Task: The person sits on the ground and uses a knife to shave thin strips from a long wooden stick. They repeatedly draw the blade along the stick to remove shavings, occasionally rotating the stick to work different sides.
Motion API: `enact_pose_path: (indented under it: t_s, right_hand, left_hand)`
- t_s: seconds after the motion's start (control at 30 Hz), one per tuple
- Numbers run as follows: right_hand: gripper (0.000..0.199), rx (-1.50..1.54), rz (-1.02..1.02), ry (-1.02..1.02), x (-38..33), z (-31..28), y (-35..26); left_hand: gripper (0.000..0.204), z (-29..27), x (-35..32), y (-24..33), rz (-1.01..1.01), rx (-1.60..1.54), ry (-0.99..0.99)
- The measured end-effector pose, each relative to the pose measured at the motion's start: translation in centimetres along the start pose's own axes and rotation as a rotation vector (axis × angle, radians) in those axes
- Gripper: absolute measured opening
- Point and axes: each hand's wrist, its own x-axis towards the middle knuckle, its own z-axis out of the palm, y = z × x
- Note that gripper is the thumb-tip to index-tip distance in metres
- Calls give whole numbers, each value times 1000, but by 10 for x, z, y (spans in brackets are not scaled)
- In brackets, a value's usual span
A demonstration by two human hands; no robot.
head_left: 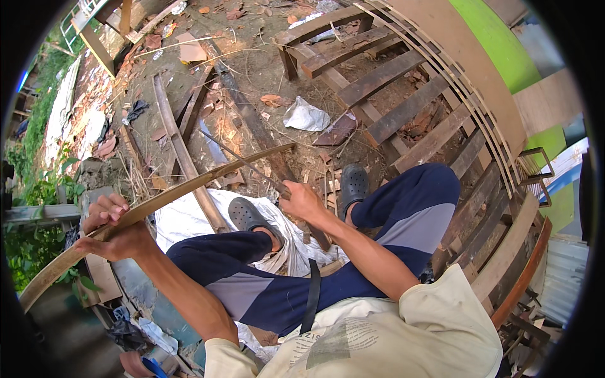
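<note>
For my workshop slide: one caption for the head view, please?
Seated outdoors, left hand grips a long curved wooden strip; right hand holds a thin blade against it.

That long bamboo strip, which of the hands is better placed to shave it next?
Probably right: the right hand already grips the long blade near the bamboo strip, while the left hand holds it steady.

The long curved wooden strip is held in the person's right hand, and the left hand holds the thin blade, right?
Not quite: the sides are swapped. In the head view the left hand grips the long curved wooden strip, and the right hand holds the thin blade.
</note>
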Motion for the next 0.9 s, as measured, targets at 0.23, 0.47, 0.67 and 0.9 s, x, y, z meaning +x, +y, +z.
enact_pose_path:
  t_s: [0.23,0.47,0.67,0.9]
  right_hand:
    - [24,-186,-48,1,-9,-11,-24]
    - [25,-98,86,-47,-1,-3,4]
    - [23,-274,72,57,27,-7,60]
    - [25,-180,151,-22,30,-5,62]
  left_hand:
    - [67,-12,3,-4,5,31,46]
    - [69,-9,3,1,-37,50,40]
    - [69,-5,3,-7,0,15,48]
    - [70,-8,6,-3,-11,48,0]
